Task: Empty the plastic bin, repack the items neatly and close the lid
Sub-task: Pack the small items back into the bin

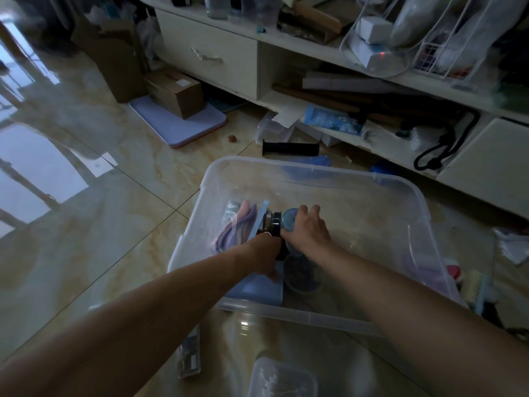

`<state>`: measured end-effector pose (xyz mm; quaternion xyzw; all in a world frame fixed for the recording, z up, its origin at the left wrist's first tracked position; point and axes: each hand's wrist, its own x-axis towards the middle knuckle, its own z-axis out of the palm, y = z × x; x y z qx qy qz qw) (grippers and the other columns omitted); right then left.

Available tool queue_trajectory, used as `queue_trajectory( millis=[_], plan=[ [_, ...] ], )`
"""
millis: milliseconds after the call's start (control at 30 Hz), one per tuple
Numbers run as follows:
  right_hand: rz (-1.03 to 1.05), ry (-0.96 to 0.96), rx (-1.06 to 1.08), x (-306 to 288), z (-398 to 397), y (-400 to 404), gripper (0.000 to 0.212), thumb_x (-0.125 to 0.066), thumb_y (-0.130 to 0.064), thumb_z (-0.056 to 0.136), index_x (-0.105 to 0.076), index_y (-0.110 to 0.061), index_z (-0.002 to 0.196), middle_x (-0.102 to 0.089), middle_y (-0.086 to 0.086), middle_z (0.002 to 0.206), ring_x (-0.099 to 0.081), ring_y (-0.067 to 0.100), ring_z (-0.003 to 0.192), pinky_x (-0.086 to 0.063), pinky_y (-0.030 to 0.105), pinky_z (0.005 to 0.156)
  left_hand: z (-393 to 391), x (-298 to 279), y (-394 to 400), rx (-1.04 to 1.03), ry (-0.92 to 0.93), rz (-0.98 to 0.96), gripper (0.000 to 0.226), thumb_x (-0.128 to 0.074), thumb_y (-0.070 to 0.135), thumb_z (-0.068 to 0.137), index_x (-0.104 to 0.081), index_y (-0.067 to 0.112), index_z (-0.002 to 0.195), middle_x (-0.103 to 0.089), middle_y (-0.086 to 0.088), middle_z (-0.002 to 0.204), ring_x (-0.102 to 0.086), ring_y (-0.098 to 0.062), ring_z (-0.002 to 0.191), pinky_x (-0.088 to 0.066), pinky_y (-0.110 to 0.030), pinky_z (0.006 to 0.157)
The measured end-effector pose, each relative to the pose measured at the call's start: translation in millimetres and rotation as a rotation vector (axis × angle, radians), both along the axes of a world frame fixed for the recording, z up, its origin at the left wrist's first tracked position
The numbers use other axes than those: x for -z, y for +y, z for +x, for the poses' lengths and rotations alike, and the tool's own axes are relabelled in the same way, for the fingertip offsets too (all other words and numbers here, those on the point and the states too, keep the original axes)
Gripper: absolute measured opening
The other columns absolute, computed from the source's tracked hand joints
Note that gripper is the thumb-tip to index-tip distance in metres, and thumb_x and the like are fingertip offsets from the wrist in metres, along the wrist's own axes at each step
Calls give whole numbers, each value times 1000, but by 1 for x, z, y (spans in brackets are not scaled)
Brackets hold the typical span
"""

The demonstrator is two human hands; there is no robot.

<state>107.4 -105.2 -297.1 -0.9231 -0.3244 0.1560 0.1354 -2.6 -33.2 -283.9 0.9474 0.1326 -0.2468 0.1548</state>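
Observation:
A clear plastic bin (406, 193) stands open on the tiled floor. Both my hands reach into its left half. My right hand (307, 229) grips a small round container with a bluish top (289, 220). My left hand (263, 257) is curled around a dark jar with a black cap (273, 222); its fingers are partly hidden. Against the left wall lean purple and pink flat pieces (236, 229) and a thin blue sheet (259, 220). A blue flat box (257, 290) and a round tub with dark contents (303, 277) lie near the front wall.
A low white cabinet (209, 50) with cluttered shelves runs along the back. A black cylinder (290, 148) lies behind the bin. A brush (473, 285) sits at the bin's right, a clear tub of cotton swabs (282, 379) and a flat packet (189, 359) in front.

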Motion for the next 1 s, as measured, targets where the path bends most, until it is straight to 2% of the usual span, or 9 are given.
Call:
queue_trajectory(
  millis=[67, 233, 433, 600, 700, 767, 800, 900, 1000],
  plan=[
    [8, 8, 26, 3, 0, 4, 66, -73, -43, 85, -44, -8, 133, -36, 13, 127, -60, 34, 107, -51, 38, 82, -2, 1, 0, -13, -16, -4, 69, -82, 37, 76, -55, 15, 135, -58, -8, 132, -54, -27, 123, -44, -36, 103],
    [40, -36, 80, 8, -5, 6, 70, -75, -40, 86, -42, -3, 135, -39, 14, 127, -61, 33, 106, -53, 38, 82, -3, -3, -2, -40, -29, -36, 68, -82, 34, 76, -54, 13, 135, -57, -8, 134, -52, -27, 125, -41, -35, 104],
    [-14, -65, 76, 6, -4, 1, 78, -69, -54, 86, -38, -6, 139, -37, 12, 129, -58, 32, 110, -48, 36, 80, -6, -9, -4, -15, -68, -19, 70, -80, 35, 79, -51, 14, 138, -53, -9, 139, -49, -27, 128, -38, -34, 105],
    [-58, -17, 99, -5, -3, -4, 88, -68, -62, 83, -34, -7, 141, -37, 13, 130, -57, 32, 113, -47, 37, 80, -9, -19, -4, -33, -82, -40, 70, -80, 33, 80, -49, 13, 140, -53, -10, 140, -49, -27, 128, -37, -33, 105],
    [-133, 6, 91, -34, -2, -1, 71, -66, -53, 88, -44, -7, 137, -40, 14, 131, -57, 33, 113, -45, 36, 78, -12, -31, -2, -55, -149, -47, 48, -74, 31, 85, -59, 13, 127, -61, -10, 127, -56, -27, 119, -42, -32, 94],
    [-161, -5, 9, -64, -5, 9, 50, -63, -40, 92, -56, -6, 127, -52, 18, 128, -60, 36, 111, -46, 35, 77, -12, -46, 4, -84, -227, 20, 24, -68, 33, 88, -65, 15, 105, -67, -10, 113, -61, -28, 108, -39, -31, 80],
    [-157, -20, -39, -80, -9, 15, 42, -63, -36, 93, -61, -6, 121, -59, 18, 124, -62, 36, 108, -45, 34, 73, -12, -56, 12, -104, -275, 66, 19, -65, 32, 88, -65, 16, 99, -68, -11, 108, -62, -29, 104, -38, -31, 77],
    [-66, -88, -148, -123, -37, 39, 36, -64, -31, 92, -64, -4, 115, -66, 18, 116, -64, 36, 104, -42, 33, 69, -24, -90, 48, -217, -433, 130, 19, -61, 17, 88, -68, 12, 104, -67, -9, 108, -61, -27, 104, -41, -29, 84],
    [43, -112, -133, -152, -68, 64, 37, -62, -26, 91, -60, -1, 119, -62, 21, 122, -62, 38, 108, -42, 32, 72, -58, -120, 94, -356, -581, 169, 21, -56, 6, 86, -70, 12, 100, -67, -4, 105, -61, -20, 100, -36, -20, 79]
  ],
)
